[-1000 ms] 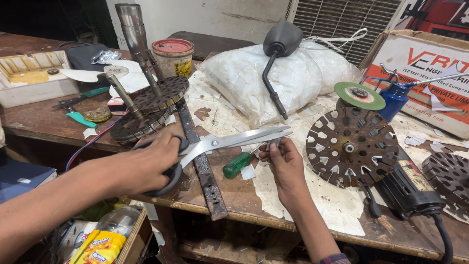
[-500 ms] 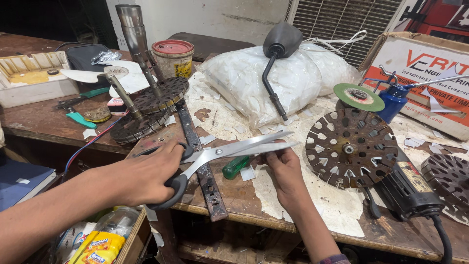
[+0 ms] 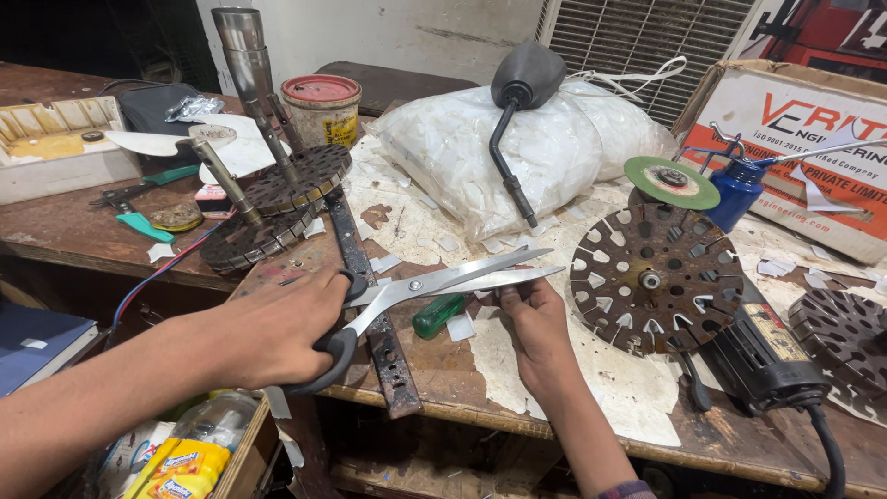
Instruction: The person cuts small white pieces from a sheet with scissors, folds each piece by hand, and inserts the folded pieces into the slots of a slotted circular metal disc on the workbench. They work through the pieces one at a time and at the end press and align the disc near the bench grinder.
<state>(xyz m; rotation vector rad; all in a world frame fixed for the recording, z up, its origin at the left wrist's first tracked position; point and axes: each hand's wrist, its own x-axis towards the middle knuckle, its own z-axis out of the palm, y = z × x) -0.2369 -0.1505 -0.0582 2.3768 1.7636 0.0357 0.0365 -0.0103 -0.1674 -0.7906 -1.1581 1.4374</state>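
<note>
Two stacked slotted metal discs (image 3: pixel 282 199) sit at the left of the tabletop (image 3: pixel 55 245), each with a rod standing up from it. In front of them the left hand (image 3: pixel 277 333) is closed around the black handles of one large pair of scissors (image 3: pixel 434 282), fingers curled through the loops. The blades, slightly parted, point right and hang just above a green-handled tool (image 3: pixel 439 314) and a rusty perforated metal strip (image 3: pixel 370 305). The right hand (image 3: pixel 536 323) pinches something thin at the blade tips, probably a small white strip, though it is too small to be sure. Farther right lies one larger slotted disc (image 3: pixel 656 277), a green grinding wheel (image 3: pixel 671 180) touching its far edge, and part of a fourth disc (image 3: pixel 845 337) at the frame edge.
</note>
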